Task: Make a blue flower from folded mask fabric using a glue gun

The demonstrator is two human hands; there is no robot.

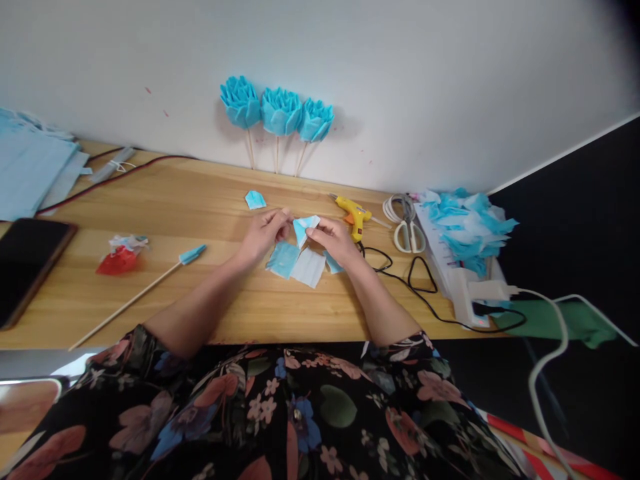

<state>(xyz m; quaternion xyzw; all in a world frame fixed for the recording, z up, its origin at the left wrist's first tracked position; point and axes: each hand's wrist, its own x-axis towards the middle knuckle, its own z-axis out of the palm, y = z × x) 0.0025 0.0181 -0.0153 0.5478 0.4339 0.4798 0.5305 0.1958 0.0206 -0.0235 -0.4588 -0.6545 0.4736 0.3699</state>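
- My right hand [334,237] pinches a folded blue-and-white piece [301,230] just above the flat squares [307,269]
- My left hand [265,232] curls its fingers at the edge; whether they grip, I can't tell
- I judge this step as folding, calling next for a neat, firm crease
- On the wooden table [230,313]: yellow glue gun [354,213] and scissors [409,237] rightward, blue-tipped stick [145,291] leftward
- Three blue flowers [281,112] stand against the white wall [410,87]

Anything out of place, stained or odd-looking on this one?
Yes, mildly: small reddish marks dot the white wall, some left of the blue flowers, like stains on a plain surface. Blue-and-white scraps sit in a loose, untidy heap at the table's right end.
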